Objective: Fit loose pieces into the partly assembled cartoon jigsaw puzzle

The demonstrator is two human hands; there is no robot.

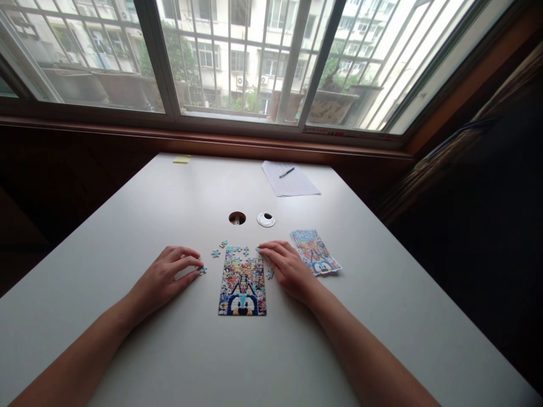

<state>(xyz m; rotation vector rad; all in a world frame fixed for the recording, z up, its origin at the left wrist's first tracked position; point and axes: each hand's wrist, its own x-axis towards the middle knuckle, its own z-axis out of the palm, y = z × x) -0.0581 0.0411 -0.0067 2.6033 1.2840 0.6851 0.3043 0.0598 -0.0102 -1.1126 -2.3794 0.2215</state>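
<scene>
A jigsaw puzzle [244,285] lies upright to me on the white table, with a blue cartoon dog's face along its bottom and gaps near its top edge. To its left, my left hand [169,274] has thumb and forefinger closed at a small light-blue puzzle piece [203,271]. My right hand [291,265] reaches over the puzzle's right side, its fingertips together on another blue piece [258,249] by the top right corner. One more loose piece [270,273] sits under that hand, close to the thumb side. Several loose pieces [216,254] lie at the puzzle's upper left.
A picture sheet [315,251] showing the same dog design lies right of my right hand. Farther back are a cable hole [237,218], a round metal cover [266,219], paper [292,183] with a pen [287,172] and yellow sticky notes [181,159]. A barred window stands behind.
</scene>
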